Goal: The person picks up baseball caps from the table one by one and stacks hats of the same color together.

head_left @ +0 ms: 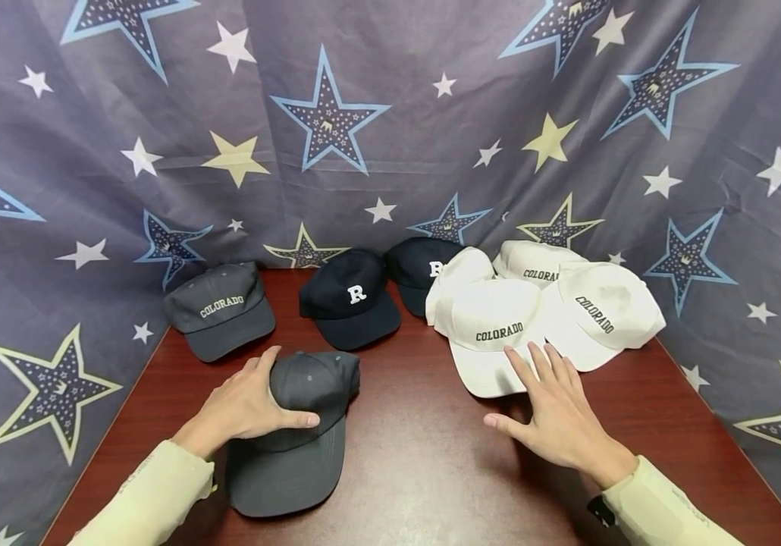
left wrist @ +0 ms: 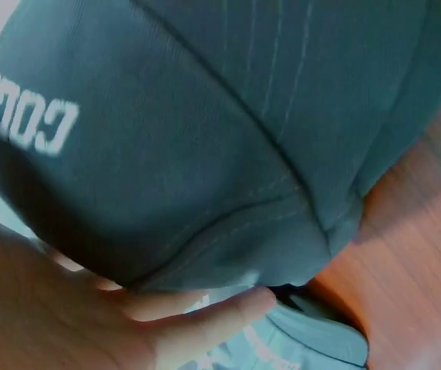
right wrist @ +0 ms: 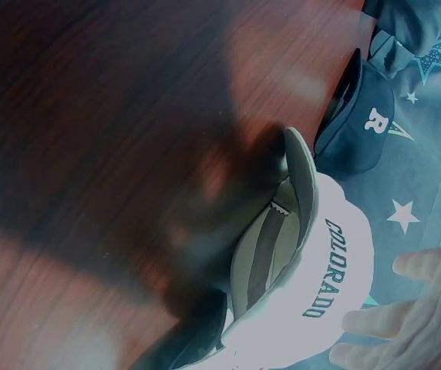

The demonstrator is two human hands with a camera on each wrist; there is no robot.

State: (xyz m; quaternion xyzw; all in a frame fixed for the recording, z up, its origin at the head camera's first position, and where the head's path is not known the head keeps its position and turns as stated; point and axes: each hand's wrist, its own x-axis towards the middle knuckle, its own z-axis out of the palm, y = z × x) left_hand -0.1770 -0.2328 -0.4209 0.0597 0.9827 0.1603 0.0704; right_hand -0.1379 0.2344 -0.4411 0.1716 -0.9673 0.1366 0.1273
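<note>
My left hand (head_left: 247, 402) grips a dark grey baseball cap (head_left: 308, 387) near the front left, thumb over the crown and fingers at its far side. That cap's brim points toward me; in the left wrist view part of its light lettering shows on the crown. My right hand (head_left: 557, 409) is spread with straight fingers just in front of a white COLORADO cap (head_left: 493, 311), its fingertips over the brim's edge. Whether they touch the brim I cannot tell. In the right wrist view the fingers (right wrist: 382, 320) appear beside the white cap.
Another dark grey COLORADO cap (head_left: 223, 307) sits at the back left. Two navy caps with a white R, one nearer (head_left: 343, 284) and one behind (head_left: 411, 262), stand at the middle back. More white caps (head_left: 609, 303) cluster at the right. A star-patterned cloth (head_left: 390, 205) encloses the brown table (head_left: 418, 470).
</note>
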